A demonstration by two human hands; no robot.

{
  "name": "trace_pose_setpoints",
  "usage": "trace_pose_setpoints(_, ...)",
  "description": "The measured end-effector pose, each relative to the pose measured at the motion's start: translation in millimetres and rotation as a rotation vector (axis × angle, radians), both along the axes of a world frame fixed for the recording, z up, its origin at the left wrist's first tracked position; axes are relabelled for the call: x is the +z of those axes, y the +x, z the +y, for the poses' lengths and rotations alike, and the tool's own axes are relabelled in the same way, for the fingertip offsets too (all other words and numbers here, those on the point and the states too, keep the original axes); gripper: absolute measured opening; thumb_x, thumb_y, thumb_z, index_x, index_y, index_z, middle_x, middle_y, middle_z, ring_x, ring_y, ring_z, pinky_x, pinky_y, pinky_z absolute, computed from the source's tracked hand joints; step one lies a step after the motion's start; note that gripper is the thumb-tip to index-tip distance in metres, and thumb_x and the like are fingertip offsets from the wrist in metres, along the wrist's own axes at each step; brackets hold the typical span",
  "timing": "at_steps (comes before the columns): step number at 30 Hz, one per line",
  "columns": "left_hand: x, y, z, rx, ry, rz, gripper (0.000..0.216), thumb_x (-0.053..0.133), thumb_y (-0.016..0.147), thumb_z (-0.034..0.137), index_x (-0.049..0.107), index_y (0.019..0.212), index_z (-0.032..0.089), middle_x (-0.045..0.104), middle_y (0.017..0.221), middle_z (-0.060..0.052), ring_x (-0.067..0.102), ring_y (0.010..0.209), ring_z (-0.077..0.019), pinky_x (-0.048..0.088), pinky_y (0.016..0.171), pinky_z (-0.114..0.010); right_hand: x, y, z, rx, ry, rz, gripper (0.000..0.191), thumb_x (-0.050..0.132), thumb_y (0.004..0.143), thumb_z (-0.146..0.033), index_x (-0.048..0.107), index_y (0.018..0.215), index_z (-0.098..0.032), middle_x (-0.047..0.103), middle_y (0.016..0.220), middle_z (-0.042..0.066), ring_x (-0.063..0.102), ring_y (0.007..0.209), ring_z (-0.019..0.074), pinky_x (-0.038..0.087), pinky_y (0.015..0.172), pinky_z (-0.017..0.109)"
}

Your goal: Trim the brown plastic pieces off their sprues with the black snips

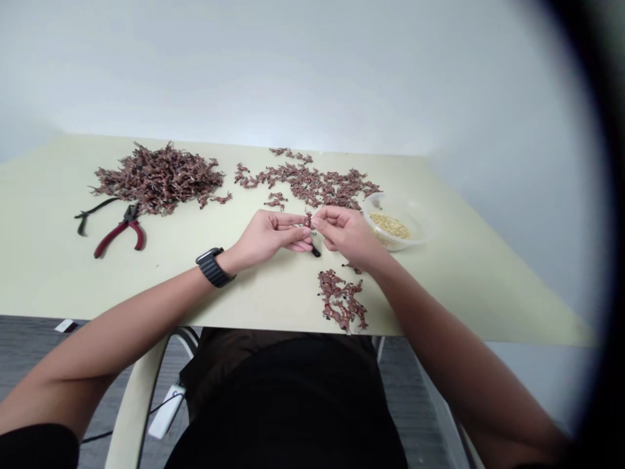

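Between thumb and fingers, my left hand (271, 238) pinches a small brown figurine (308, 219), which looks like a toy animal with thin legs. The fingertips of my right hand (344, 234) are pinched together at the figurine's right side; whatever they hold is too small to make out. Under the hands lies a black-handled tool (315, 250), mostly hidden by the fingers. Just right of my right hand stands a clear plastic bowl (415, 242) with many tiny gold-coloured pieces (389, 225). Nearer my body is a small group of brown figurines (342, 303).
A large heap of brown figurines (161, 176) is at the back left, with a looser spread of figurines (317, 185) at the back middle. Red-handled pliers (122, 231) and a black-handled tool (95, 212) lie at the left. The pale table (234, 303) meets a wall behind.
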State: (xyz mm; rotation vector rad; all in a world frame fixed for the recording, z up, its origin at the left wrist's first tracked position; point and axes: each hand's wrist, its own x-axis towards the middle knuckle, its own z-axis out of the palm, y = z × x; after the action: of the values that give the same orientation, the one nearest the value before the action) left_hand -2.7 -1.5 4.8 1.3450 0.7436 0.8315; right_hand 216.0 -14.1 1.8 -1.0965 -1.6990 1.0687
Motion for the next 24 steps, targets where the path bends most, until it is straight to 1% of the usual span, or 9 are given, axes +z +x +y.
trace_pose_setpoints(3, 3.9, -2.0, 2.4, -0.046, -0.068, -0.004, 0.041, 0.088, 0.085, 0.038, 0.081, 0.117, 0.012, 0.083, 0.100, -0.014, 0.082, 0.088, -0.0210, 0.069, 0.090, -0.034, 0.6, 2.9, 0.6, -0.115, 0.296, -0.203, 0.017, 0.067, 0.097, -0.039, 0.068, 0.094, -0.023, 0.055, 0.070, -0.001, 0.047, 0.061, 0.0146, 0.037, 0.059, 0.031)
trace_pose_setpoints(6, 4.8, -4.1, 5.9, -0.103, -0.123, -0.009, 0.034, 0.087, 0.086, 0.037, 0.083, 0.110, 0.013, 0.082, 0.102, -0.014, 0.082, 0.088, -0.0191, 0.068, 0.089, -0.029, 0.6, 5.7, 2.0, -0.100, 0.549, -0.380, 0.008, 0.062, 0.099, -0.028, 0.068, 0.102, -0.024, 0.061, 0.078, 0.001, 0.053, 0.068, 0.0175, 0.043, 0.069, 0.034)
trace_pose_setpoints(11, 4.0, -6.1, 8.1, -0.135, -0.151, 0.022, 0.031, 0.087, 0.086, 0.038, 0.083, 0.104, 0.013, 0.082, 0.103, -0.015, 0.081, 0.088, -0.0185, 0.068, 0.086, -0.027, -0.1, 8.4, 2.4, 0.023, 0.716, -0.486, 0.014, 0.053, 0.102, -0.024, 0.066, 0.103, -0.024, 0.072, 0.100, 0.010, 0.062, 0.095, 0.0262, 0.048, 0.088, 0.041)
trace_pose_setpoints(13, 3.9, -5.4, 6.7, -0.133, -0.133, 0.029, 0.033, 0.087, 0.086, 0.038, 0.083, 0.106, 0.013, 0.082, 0.103, -0.015, 0.082, 0.088, -0.0194, 0.068, 0.086, -0.028, 0.8, 5.3, -0.7, -0.008, 0.652, -0.476, 0.012, 0.055, 0.101, -0.025, 0.065, 0.095, -0.023, 0.068, 0.088, 0.007, 0.060, 0.084, 0.0236, 0.047, 0.080, 0.038)
trace_pose_setpoints(15, 2.9, -3.6, 4.2, -0.119, -0.086, 0.024, 0.037, 0.087, 0.086, 0.039, 0.082, 0.110, 0.012, 0.082, 0.102, -0.015, 0.082, 0.089, -0.0214, 0.069, 0.087, -0.031, 2.1, -0.4, -4.4, -0.082, 0.497, -0.403, 0.015, 0.059, 0.099, -0.028, 0.063, 0.086, -0.023, 0.062, 0.075, 0.002, 0.054, 0.069, 0.0184, 0.043, 0.068, 0.034)
trace_pose_setpoints(18, -0.7, 0.0, 0.0, -0.053, 0.055, 0.050, 0.043, 0.086, 0.087, 0.040, 0.081, 0.119, 0.012, 0.083, 0.101, -0.015, 0.082, 0.089, -0.0235, 0.070, 0.086, -0.034, 3.3, -8.6, -6.8, -0.118, 0.114, -0.098, 0.023, 0.066, 0.096, -0.032, 0.059, 0.076, -0.022, 0.051, 0.065, -0.002, 0.041, 0.055, 0.0124, 0.032, 0.053, 0.030)
trace_pose_setpoints(21, -3.5, 2.6, -2.2, 0.030, 0.159, 0.108, 0.048, 0.085, 0.087, 0.040, 0.079, 0.125, 0.012, 0.083, 0.100, -0.015, 0.082, 0.088, -0.0239, 0.070, 0.086, -0.034, 1.9, -9.8, -3.8, 0.011, -0.285, 0.244, 0.030, 0.077, 0.089, -0.040, 0.058, 0.075, -0.021, 0.040, 0.061, -0.006, 0.028, 0.050, 0.0090, 0.021, 0.046, 0.026)
trace_pose_setpoints(22, -3.7, 2.8, -2.2, 0.039, 0.154, 0.107, 0.049, 0.085, 0.087, 0.040, 0.078, 0.127, 0.012, 0.083, 0.100, -0.015, 0.083, 0.088, -0.0241, 0.070, 0.086, -0.035, 1.0, -8.6, -2.3, 0.044, -0.352, 0.297, 0.032, 0.080, 0.086, -0.044, 0.060, 0.076, -0.021, 0.039, 0.062, -0.006, 0.026, 0.050, 0.0084, 0.020, 0.045, 0.026)
trace_pose_setpoints(24, -2.7, 2.3, -1.3, 0.023, 0.096, 0.076, 0.051, 0.086, 0.086, 0.040, 0.077, 0.127, 0.011, 0.083, 0.101, -0.016, 0.083, 0.089, -0.0247, 0.070, 0.086, -0.036, -0.7, -5.4, 0.4, 0.038, -0.340, 0.292, 0.034, 0.085, 0.082, -0.048, 0.064, 0.081, -0.020, 0.046, 0.065, -0.004, 0.029, 0.052, 0.0081, 0.022, 0.044, 0.025)
